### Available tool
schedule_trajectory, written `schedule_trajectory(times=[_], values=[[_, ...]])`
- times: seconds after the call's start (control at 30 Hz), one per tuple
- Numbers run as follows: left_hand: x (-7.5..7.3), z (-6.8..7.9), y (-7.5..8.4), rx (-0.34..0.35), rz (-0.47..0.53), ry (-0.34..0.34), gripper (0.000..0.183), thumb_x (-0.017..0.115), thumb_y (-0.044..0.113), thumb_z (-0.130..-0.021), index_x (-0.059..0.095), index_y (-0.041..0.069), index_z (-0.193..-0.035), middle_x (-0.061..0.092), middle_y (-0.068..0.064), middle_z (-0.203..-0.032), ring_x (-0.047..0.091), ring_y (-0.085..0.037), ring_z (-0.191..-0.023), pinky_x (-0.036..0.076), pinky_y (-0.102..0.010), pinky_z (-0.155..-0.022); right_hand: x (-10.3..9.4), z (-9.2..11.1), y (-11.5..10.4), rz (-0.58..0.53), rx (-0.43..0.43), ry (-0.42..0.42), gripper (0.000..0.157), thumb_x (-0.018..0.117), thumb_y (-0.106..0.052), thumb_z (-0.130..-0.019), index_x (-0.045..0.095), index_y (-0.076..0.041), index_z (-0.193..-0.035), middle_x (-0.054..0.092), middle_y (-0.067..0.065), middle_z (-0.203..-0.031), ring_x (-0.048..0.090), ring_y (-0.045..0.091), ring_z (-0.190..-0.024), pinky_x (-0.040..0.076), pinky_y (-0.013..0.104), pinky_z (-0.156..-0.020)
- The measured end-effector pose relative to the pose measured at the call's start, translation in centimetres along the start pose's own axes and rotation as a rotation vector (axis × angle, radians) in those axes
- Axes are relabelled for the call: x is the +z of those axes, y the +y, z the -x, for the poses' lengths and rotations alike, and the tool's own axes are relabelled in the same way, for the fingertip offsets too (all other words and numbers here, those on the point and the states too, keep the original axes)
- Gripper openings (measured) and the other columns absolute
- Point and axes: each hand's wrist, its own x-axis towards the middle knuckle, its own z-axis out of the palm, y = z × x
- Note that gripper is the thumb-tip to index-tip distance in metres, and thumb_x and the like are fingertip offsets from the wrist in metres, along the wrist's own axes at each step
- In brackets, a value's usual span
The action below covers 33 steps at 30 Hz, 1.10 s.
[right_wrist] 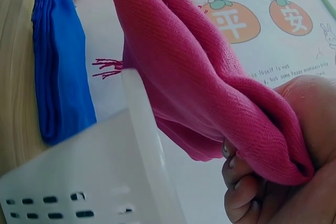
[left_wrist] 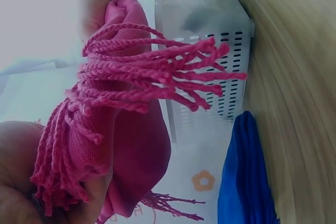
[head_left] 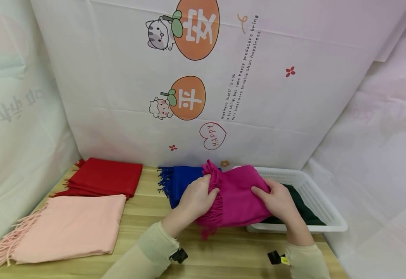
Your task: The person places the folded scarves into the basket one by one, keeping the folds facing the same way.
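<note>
A folded magenta scarf [head_left: 241, 193] with braided fringe is held up between both hands. At its fringed end my left hand [head_left: 196, 197] grips the cloth, thumb on top. My right hand [head_left: 279, 199] grips the opposite folded edge; in the right wrist view its fingers [right_wrist: 241, 195] curl under the layers. Beneath and behind the scarf's left part lies a folded blue scarf [head_left: 182, 180] on the table. The scarf's right part overlaps the white plastic basket [head_left: 328, 209] in the head view, hiding some of it. Inside that basket is a dark green cloth [head_left: 302, 209].
On the left of the wooden table [head_left: 140, 224] lie a folded red scarf [head_left: 106, 176] and, nearer, a folded pale pink scarf [head_left: 73, 228] with its fringe to the left. White printed sheets [head_left: 119, 77] wall the table at the back and both sides.
</note>
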Motion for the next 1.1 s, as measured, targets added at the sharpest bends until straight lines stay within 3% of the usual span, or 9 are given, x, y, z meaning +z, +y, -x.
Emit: schedule_trajectory(times=[0.23, 0.47, 0.87, 1.1], values=[[0.8, -0.4, 0.6, 0.003, 0.009, -0.027, 0.051, 0.072, 0.025, -0.111, 0.061, -0.002, -0.153, 0.071, -0.019, -0.143, 0.070, -0.036, -0.131, 0.059, -0.052, -0.107, -0.7, -0.1, 0.9, 0.013, 0.006, 0.012, 0.043, 0.074, -0.044, -0.108, 0.076, -0.006, -0.128, 0.071, 0.007, -0.096, 0.063, 0.022, -0.084, 0.052, 0.040, -0.074], [1.5, -1.0, 1.2, 0.042, 0.011, -0.015, 0.037, 0.072, 0.024, -0.110, 0.067, 0.004, -0.141, 0.076, -0.014, -0.129, 0.074, -0.032, -0.118, 0.063, -0.050, -0.098, -1.5, -0.4, 2.1, 0.005, 0.013, 0.015, 0.040, 0.073, -0.043, -0.109, 0.076, -0.006, -0.123, 0.071, 0.007, -0.094, 0.063, 0.022, -0.083, 0.052, 0.039, -0.074], [3.4, -1.8, 2.2, 0.072, 0.000, -0.020, 0.035, 0.072, 0.023, -0.110, 0.068, 0.004, -0.139, 0.076, -0.012, -0.130, 0.074, -0.029, -0.117, 0.063, -0.043, -0.096, -3.0, -0.4, 3.5, -0.036, 0.086, 0.000, 0.050, 0.071, -0.043, -0.111, 0.072, 0.000, -0.137, 0.074, 0.010, -0.105, 0.064, 0.020, -0.087, 0.053, 0.037, -0.076], [4.3, -2.3, 2.6, 0.095, -0.001, -0.015, 0.032, 0.072, 0.023, -0.110, 0.069, 0.004, -0.136, 0.076, -0.011, -0.126, 0.075, -0.028, -0.113, 0.064, -0.041, -0.092, -3.7, -0.4, 4.0, -0.048, 0.088, -0.002, 0.047, 0.070, -0.042, -0.111, 0.074, 0.000, -0.131, 0.072, 0.007, -0.094, 0.064, 0.020, -0.079, 0.053, 0.036, -0.072]])
